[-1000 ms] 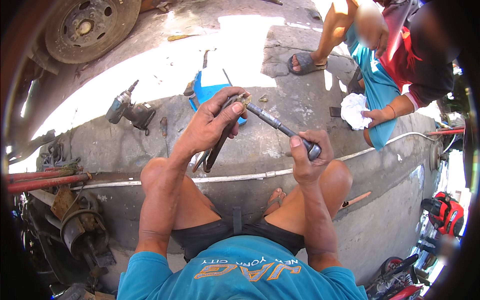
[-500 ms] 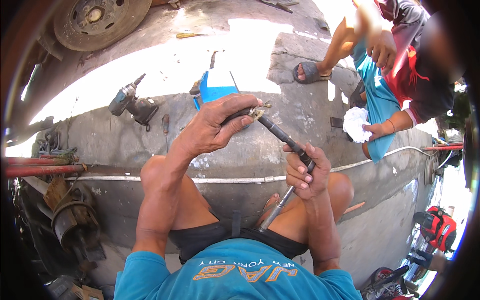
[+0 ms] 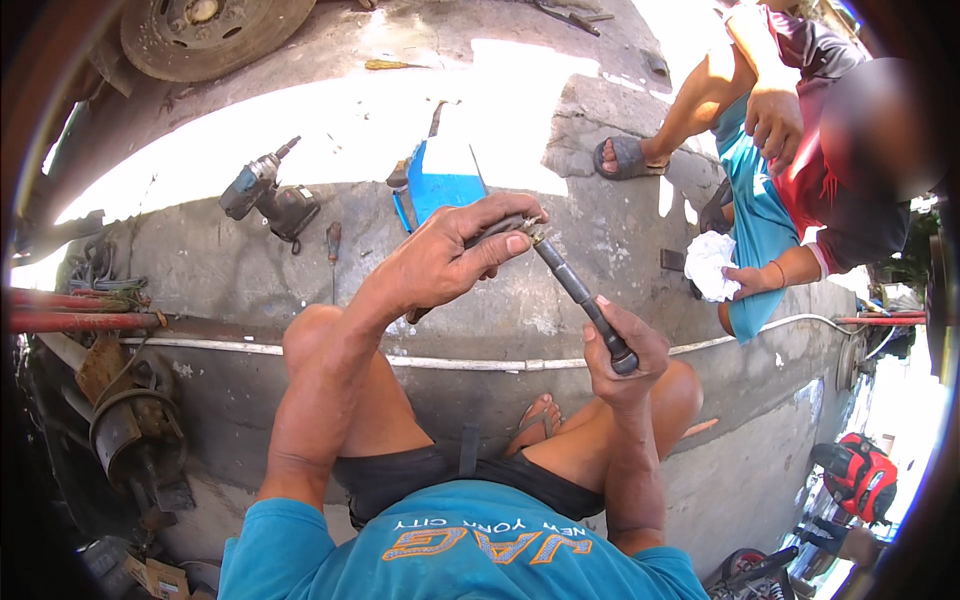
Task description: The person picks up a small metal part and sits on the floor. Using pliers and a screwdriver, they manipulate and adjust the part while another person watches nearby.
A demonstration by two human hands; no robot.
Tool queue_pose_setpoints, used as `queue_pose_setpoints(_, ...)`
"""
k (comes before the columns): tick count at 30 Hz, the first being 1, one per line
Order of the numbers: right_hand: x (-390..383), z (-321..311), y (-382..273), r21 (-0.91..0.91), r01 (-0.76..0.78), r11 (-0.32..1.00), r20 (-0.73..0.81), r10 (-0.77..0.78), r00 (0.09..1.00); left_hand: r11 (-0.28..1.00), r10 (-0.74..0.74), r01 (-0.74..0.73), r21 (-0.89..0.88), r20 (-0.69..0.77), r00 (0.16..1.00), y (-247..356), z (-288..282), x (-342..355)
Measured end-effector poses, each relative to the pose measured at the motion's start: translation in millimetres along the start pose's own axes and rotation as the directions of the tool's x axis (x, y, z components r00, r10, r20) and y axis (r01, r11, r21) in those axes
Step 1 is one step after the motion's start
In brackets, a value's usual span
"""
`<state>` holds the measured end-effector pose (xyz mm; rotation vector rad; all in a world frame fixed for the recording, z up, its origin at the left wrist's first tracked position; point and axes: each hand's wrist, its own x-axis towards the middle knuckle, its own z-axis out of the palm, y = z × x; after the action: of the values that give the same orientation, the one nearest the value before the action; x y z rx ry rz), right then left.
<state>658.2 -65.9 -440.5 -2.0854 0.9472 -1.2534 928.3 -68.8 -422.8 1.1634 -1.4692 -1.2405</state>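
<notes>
The left hand (image 3: pixel 450 258) is closed on a dark metal part (image 3: pixel 492 231), which is pinched between thumb and fingers. The right hand (image 3: pixel 628 352) is wrapped around the thick end of a long socket tool (image 3: pixel 572 285), thumb laid along the shaft. The tool slants up and leftward from the right hand; its far end meets the tip of the metal part, but the exact seating there is too small to tell. Part and tool are held in the air above the middle of the concrete floor (image 3: pixel 610 235), in front of the person's knees. A white pipe (image 3: pixel 455 363) runs across the floor from its left edge toward its right edge. Toward the left edge lie a cordless driver (image 3: pixel 268 192) and, just beside it, a screwdriver (image 3: pixel 333 243). A blue plastic piece (image 3: pixel 440 185) lies beyond the left hand. A wheel (image 3: pixel 205 45) occupies the far left corner. Toward the far right corner, a co-worker's hand (image 3: pixel 748 282) grips a white cloth (image 3: pixel 709 264).
</notes>
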Motion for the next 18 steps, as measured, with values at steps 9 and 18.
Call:
queue_pose_setpoints(9,0.1,-3.7,-1.5,0.745,-0.643,0.180,0.499,0.489,0.715,0.916,0.364,-0.343,0.208,-0.071,0.929,-13.0,1.0,4.8)
queue_pose_setpoints(18,-4.1,-1.7,-8.4,0.554,-0.554,0.621,0.321,0.455,0.831,0.968,0.229,-0.227,0.103,-0.003,0.973,-4.5,-4.8,1.6)
